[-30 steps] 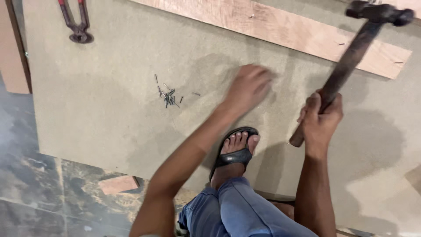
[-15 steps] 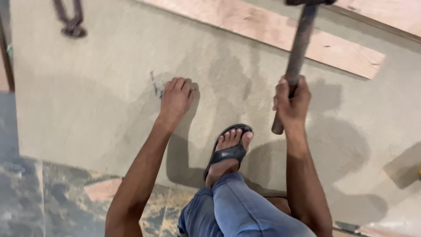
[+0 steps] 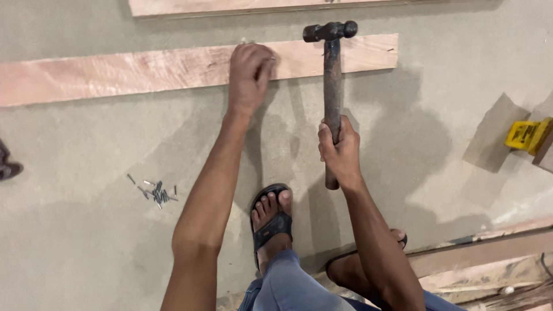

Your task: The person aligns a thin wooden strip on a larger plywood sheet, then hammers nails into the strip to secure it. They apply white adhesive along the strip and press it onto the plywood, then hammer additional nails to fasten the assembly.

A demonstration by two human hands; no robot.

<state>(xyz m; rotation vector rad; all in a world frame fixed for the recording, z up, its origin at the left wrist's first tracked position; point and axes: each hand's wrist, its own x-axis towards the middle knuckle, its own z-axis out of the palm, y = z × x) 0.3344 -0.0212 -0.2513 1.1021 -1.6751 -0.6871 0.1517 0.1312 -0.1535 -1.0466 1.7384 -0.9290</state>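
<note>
We crouch on a large grey board (image 3: pixel 403 150) that carries everything. Across it lies a long wooden strip (image 3: pixel 144 72), flat, so it can be nailed down. Our right hand (image 3: pixel 340 151) is clamped around the hammer (image 3: pixel 332 86), its head poised over the strip. Our left hand (image 3: pixel 249 72) pinches together on the strip, apparently steadying a nail we cannot see. Spare nails (image 3: pixel 155 193) lie loose within reach.

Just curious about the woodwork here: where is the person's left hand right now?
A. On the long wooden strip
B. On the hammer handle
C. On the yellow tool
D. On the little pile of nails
A: the left hand rests on the wooden strip, while the right hand grips the hammer.
</note>
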